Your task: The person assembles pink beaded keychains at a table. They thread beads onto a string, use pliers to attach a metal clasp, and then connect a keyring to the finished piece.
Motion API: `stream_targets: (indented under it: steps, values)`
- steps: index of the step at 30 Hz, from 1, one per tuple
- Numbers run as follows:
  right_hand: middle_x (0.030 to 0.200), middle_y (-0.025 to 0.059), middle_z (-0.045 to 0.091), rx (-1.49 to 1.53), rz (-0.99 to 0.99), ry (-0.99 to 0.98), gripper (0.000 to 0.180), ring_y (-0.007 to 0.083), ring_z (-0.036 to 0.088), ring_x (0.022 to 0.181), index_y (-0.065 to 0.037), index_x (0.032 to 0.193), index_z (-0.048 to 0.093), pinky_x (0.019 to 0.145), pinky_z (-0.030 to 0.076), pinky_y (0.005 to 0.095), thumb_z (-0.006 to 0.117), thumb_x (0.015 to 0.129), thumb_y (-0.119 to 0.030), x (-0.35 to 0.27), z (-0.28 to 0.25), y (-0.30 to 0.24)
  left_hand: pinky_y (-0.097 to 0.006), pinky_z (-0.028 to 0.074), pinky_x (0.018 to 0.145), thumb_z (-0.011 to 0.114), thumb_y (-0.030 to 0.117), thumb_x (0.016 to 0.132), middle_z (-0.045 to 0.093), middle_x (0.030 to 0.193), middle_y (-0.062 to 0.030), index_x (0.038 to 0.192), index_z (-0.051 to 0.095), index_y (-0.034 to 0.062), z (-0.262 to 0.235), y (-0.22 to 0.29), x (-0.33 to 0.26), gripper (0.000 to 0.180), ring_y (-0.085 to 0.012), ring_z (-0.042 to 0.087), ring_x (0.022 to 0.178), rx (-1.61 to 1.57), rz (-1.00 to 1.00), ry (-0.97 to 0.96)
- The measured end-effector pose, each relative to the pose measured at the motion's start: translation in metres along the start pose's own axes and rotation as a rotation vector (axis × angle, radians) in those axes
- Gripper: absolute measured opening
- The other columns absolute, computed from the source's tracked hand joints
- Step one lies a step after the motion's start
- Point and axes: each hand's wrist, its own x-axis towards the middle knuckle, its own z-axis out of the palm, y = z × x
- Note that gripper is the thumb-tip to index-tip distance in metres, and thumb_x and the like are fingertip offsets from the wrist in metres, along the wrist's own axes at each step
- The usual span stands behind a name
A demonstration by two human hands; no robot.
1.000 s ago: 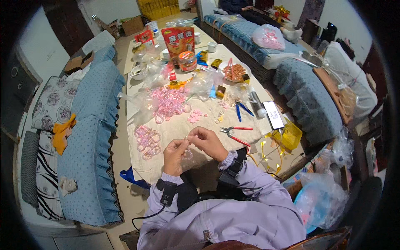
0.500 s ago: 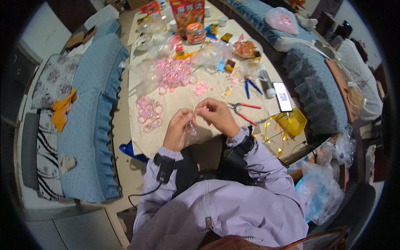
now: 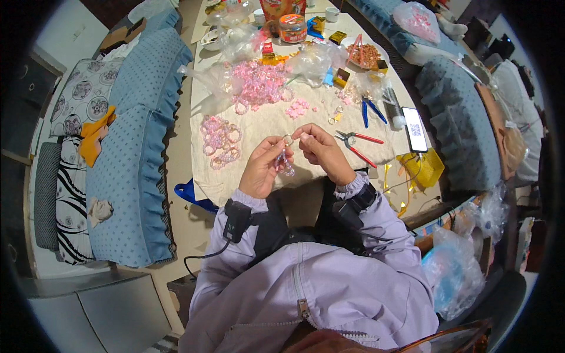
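Over the near edge of the cloth-covered table, my left hand [image 3: 263, 166] pinches a strand of small clear pink and lilac beads [image 3: 286, 165], which hangs below its fingers. A metal key ring [image 3: 288, 140] stands up between the fingertips of both hands, at the top of the strand. My right hand [image 3: 325, 154] is closed, with its thumb and forefinger at the ring's right side. Exactly how the strand joins the ring is too small to tell. To the left lies a pile of pale pink beaded loops [image 3: 220, 141]. Loose pink beads [image 3: 297, 108] lie beyond the hands.
Red-handled pliers [image 3: 360, 147] and blue-handled pliers [image 3: 372, 110] lie to the right, beside a lit phone [image 3: 415, 130]. A larger heap of pink beaded loops [image 3: 259, 83] and clear plastic bags [image 3: 218, 82] sit farther back. A yellow basket [image 3: 426, 167] is at the right edge.
My view has shifted, so the table sits higher and further right. My hands have turned slightly apart, and the ring now shows plainly between them. The piles and pliers stay put.
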Motion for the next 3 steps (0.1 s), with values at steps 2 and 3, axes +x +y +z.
stream_targets:
  steps: [2, 3]
  values:
    - [0.074, -0.0092, 0.041, -0.024, -0.007, -0.025, 0.022, 0.0012, 0.033, 0.059, -0.010, 0.116, 0.059, 0.052, 0.025, 0.0193, 0.055, 0.105, -0.029, -0.0002, 0.0014, 0.0015, -0.026, 0.050, 0.076, 0.060, 0.017, 0.102, 0.067, 0.096, -0.0069, 0.117, 0.059, 0.0073, -0.0017, 0.0006, -0.0005, 0.018, -0.0165, 0.065, 0.085, 0.002, -0.017, -0.006]
    - [0.074, -0.0092, 0.041, -0.023, -0.005, -0.024, 0.022, 0.0012, 0.033, 0.059, -0.010, 0.116, 0.059, 0.052, 0.025, 0.0193, 0.055, 0.105, -0.029, -0.0007, 0.0020, 0.0024, -0.028, 0.051, 0.078, 0.060, 0.017, 0.102, 0.067, 0.097, -0.0074, 0.118, 0.058, 0.0079, -0.0023, 0.0003, -0.0002, 0.018, -0.0174, 0.066, 0.087, 0.010, -0.025, -0.011]
